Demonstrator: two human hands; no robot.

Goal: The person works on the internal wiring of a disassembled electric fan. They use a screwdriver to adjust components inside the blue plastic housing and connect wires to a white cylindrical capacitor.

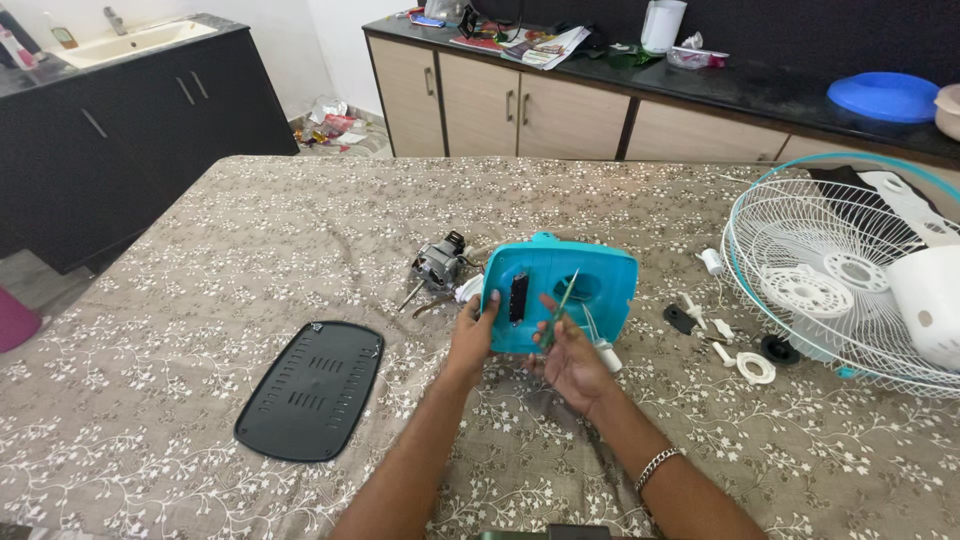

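Frame centre: light, stiff teal fan housing (560, 295), left hand (472, 340) gripping its edge; right hand (572, 362) pinching thin green screwdriver (560, 305).

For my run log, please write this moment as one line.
left hand: holds teal fan housing | right hand: holds green screwdriver on housing | nearby: motor, black cover plate, fan grille

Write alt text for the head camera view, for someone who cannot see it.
Two bare hands hold a turquoise fan housing upright on a floral tablecloth: the left hand grips its edge, the right hand holds a thin green tool against it. A black base plate, a motor and a fan grille lie around.
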